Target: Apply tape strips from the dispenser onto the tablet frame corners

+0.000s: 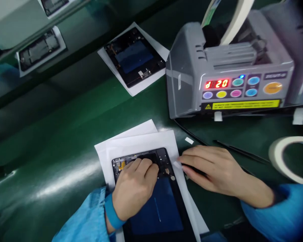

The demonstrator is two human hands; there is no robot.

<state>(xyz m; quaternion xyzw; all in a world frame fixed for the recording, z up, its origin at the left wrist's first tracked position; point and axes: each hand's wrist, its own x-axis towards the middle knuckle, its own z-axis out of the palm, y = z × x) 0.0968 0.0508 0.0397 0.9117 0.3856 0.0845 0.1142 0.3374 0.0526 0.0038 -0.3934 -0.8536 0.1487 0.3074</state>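
An opened tablet point(155, 208), with a blue battery panel and bare circuitry along its top, lies on white paper sheets point(138, 139). My left hand point(136, 188) rests over the tablet's upper part, fingers curled down onto the circuitry; whatever is under the fingertips is hidden. To the right of the tablet, my right hand point(212, 168) has its fingers drawn together at the paper's edge. A pale bit shows at those fingertips, but I cannot make out whether it is tape or paper. Just above that hand lies a small white strip point(189, 140).
A grey tape dispenser point(229, 77) with a lit display stands at the upper right. Dark tweezers point(242, 151) and a tape roll point(280, 161) lie to the right. Another opened tablet point(135, 57) sits on paper behind. Further units point(39, 48) rest at upper left.
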